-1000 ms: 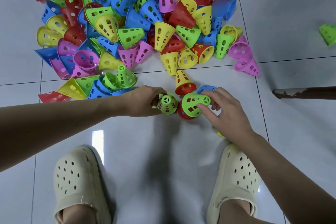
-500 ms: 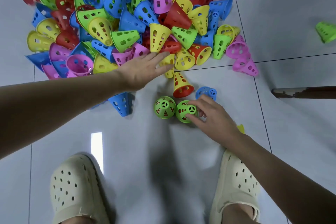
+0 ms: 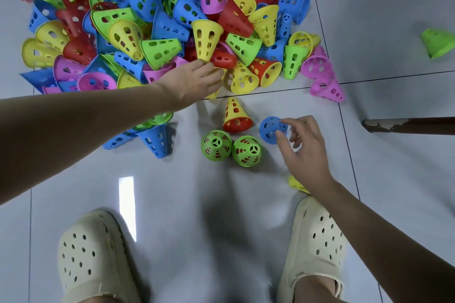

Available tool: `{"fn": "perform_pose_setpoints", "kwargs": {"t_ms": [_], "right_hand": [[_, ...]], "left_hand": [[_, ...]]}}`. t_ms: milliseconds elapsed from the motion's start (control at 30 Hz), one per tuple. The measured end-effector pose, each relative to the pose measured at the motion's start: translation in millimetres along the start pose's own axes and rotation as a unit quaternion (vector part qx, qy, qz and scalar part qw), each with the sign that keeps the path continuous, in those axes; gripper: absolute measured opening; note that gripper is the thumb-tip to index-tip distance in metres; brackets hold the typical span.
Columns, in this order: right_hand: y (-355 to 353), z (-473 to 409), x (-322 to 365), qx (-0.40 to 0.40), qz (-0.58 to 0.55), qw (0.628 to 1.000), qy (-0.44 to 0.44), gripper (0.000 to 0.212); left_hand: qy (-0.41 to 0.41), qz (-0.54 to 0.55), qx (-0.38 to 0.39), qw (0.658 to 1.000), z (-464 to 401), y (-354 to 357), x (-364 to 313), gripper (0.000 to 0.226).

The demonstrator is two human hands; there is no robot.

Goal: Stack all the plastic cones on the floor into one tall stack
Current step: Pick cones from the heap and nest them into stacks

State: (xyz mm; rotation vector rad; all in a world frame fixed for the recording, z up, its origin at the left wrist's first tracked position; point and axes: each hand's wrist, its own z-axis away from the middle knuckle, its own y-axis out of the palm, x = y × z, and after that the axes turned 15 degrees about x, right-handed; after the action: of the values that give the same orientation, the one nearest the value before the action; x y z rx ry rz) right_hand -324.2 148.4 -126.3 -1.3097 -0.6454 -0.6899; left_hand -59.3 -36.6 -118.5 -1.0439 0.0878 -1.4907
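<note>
A big heap of coloured perforated cones [image 3: 157, 19] covers the floor at the top left. My left hand [image 3: 194, 80] reaches into its near edge, and its fingers curl over a yellow cone [image 3: 214, 94] lying there. In front of my feet stand two green cones with red showing through their holes, one on the left [image 3: 216, 145] and one on the right [image 3: 247, 151]. Just beyond them stands a yellow cone over a red one [image 3: 236, 115]. My right hand [image 3: 304, 150] pinches an upright blue cone [image 3: 269, 128] between thumb and index finger.
A lone green cone [image 3: 438, 43] lies far right. A yellow cone [image 3: 296, 183] peeks out behind my right wrist. A brown wooden bar [image 3: 408, 125] juts in from the right edge. My two cream clogs, left [image 3: 91, 253] and right [image 3: 317, 241], stand on grey tiles.
My left hand let go of the left green cone, reached up into the heap and closed over a yellow cone. My right hand left the right green cone and moved to the blue cone.
</note>
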Motion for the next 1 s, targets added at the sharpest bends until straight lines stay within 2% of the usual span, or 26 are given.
{"fn": "perform_pose_setpoints", "kwargs": {"t_ms": [100, 233, 367, 500, 600, 733, 800, 933, 1000], "right_hand": [[-8.0, -11.4, -16.2, 0.021, 0.068, 0.996, 0.061, 0.050], [-16.4, -29.9, -23.2, 0.080, 0.085, 0.991, 0.069, 0.063], [-8.9, -41.8, -20.6, 0.147, 0.080, 0.983, 0.078, 0.055], [-1.9, -48.9, -17.4, 0.164, 0.057, 0.981, 0.090, 0.045], [0.0, -49.3, -20.9, 0.182, 0.065, 0.978, 0.074, 0.043], [1.0, -42.8, -27.2, 0.205, 0.076, 0.973, 0.068, 0.043], [1.5, -39.6, -31.3, 0.208, 0.082, 0.972, 0.069, 0.045], [1.3, -36.0, -35.6, 0.206, 0.084, 0.973, 0.066, 0.047], [-0.6, -34.2, -33.4, 0.188, 0.075, 0.977, 0.060, 0.047]], "left_hand": [[-0.006, 0.007, 0.011, 1.000, 4.1, 1.7, 7.9, 0.070], [-0.018, -0.008, 0.025, 0.999, 6.7, 0.3, 15.3, 0.071], [-0.027, 0.036, 0.026, 0.999, 2.7, -0.6, 17.8, 0.078], [-0.025, 0.101, 0.081, 0.991, -0.1, -4.1, 15.7, 0.089], [-0.040, 0.130, 0.081, 0.987, 0.2, -1.8, 10.3, 0.075], [-0.060, 0.179, 0.010, 0.982, 9.5, 7.9, 0.0, 0.048], [-0.074, 0.265, -0.015, 0.961, 17.2, 12.3, -7.2, 0.058], [-0.103, 0.492, -0.036, 0.864, 41.1, 11.2, -24.9, 0.076], [-0.102, 0.579, -0.079, 0.805, 56.4, 4.8, -32.3, 0.062]]}}
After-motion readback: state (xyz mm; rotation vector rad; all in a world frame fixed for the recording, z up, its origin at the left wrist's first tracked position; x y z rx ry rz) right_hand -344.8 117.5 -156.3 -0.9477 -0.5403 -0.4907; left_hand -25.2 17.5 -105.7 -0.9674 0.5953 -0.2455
